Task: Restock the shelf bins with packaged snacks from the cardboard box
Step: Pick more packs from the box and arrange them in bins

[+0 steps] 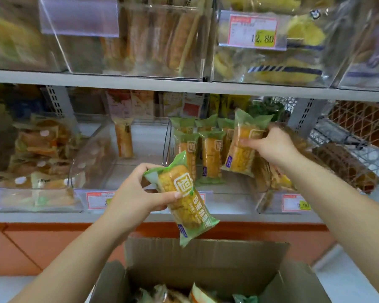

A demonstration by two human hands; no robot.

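Fingers (pixel 247 142) of the right hand (pixel 274 149) are curled round a green-and-yellow corn packet (pixel 239 159), pinching it at mid-length. They hold it nearly upright, top leaning toward 1 o'clock, at the 3 o'clock end of the standing row (pixel 209 154) inside the clear bin (pixel 166 141) on the lower shelf. At 7 o'clock from the bin, the left hand (pixel 134 193) grips a second packet (pixel 190 213), thumb across its face and the other fingers wrapped behind. That one slants down toward 5 o'clock, its tail over the far flap of the cardboard box (pixel 206 254) at 6 o'clock. More packets show in the box's mouth.

The step in hand looks like seating the right packet. To do it well, I would lower it base first at the row's 3 o'clock end, label outward like its neighbours, and square it against them so nothing topples. Let go only once it stands alone, then bring the left packet across, turned upright first.
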